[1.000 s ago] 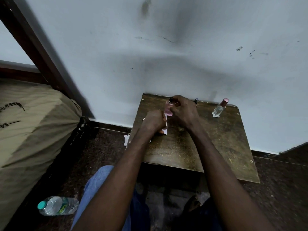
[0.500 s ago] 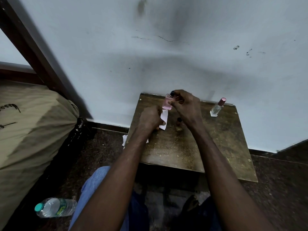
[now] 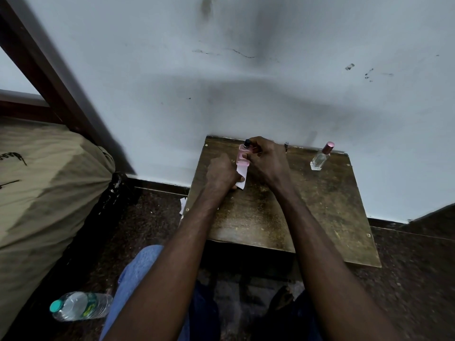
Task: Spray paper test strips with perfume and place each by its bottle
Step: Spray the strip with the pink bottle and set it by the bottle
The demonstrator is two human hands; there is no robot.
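Pink perfume bottle [image 3: 242,156] gripped by right hand [image 3: 268,163], left hand [image 3: 221,174] pinching paper strip [image 3: 241,177]; sack [image 3: 49,188] writing illegible.

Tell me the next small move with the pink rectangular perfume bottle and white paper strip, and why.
Probably press the black sprayer: the right hand grips the pink rectangular perfume bottle; the left hand holds the white paper strip at its base.

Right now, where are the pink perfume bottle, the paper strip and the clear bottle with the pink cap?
pink perfume bottle [image 3: 242,162]: head view, lower pink body.
paper strip [image 3: 242,172]: head view, white part just below the bottle.
clear bottle [image 3: 319,159]: head view, glass body.
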